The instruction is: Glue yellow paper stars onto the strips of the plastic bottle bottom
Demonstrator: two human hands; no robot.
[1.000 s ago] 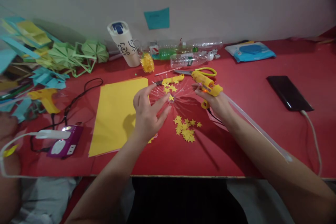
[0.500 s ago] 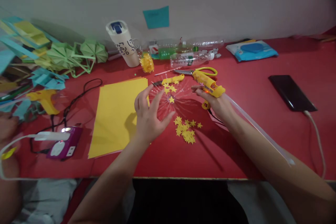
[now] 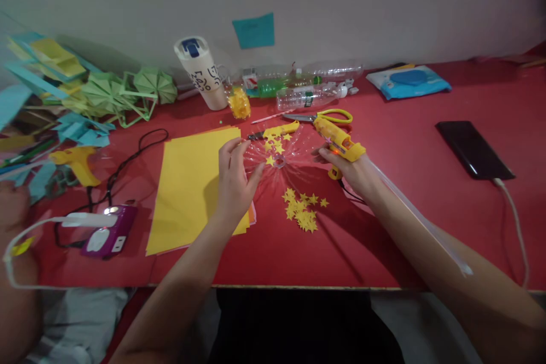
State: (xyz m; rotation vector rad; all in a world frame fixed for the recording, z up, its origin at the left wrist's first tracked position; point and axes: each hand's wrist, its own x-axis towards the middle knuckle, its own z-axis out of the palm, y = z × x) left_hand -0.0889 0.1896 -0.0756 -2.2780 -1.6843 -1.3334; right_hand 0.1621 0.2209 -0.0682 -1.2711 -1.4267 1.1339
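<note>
A clear plastic piece with thin strips fanned out all round [image 3: 294,160] lies on the red table, with several yellow stars [image 3: 275,145] on its upper left part. At its left edge is my left hand [image 3: 236,173], fingers apart, holding nothing that I can see. On the right, my right hand [image 3: 347,170] is closed round a yellow glue gun [image 3: 339,139] with a small orange light; a long clear glue stick trails from its back over my forearm. A pile of yellow stars [image 3: 301,211] lies nearer me.
Yellow paper sheets [image 3: 183,193] lie left, beyond them a purple power block [image 3: 110,233] and another person's arm [image 3: 19,273]. Behind are scissors [image 3: 341,116], bottles [image 3: 311,96] and a white tumbler [image 3: 202,74]. A phone [image 3: 474,149] lies right.
My left hand has shifted a little left and its fingers have turned. The clear piece has turned, and the star near its centre now sits further left. My right hand has barely moved.
</note>
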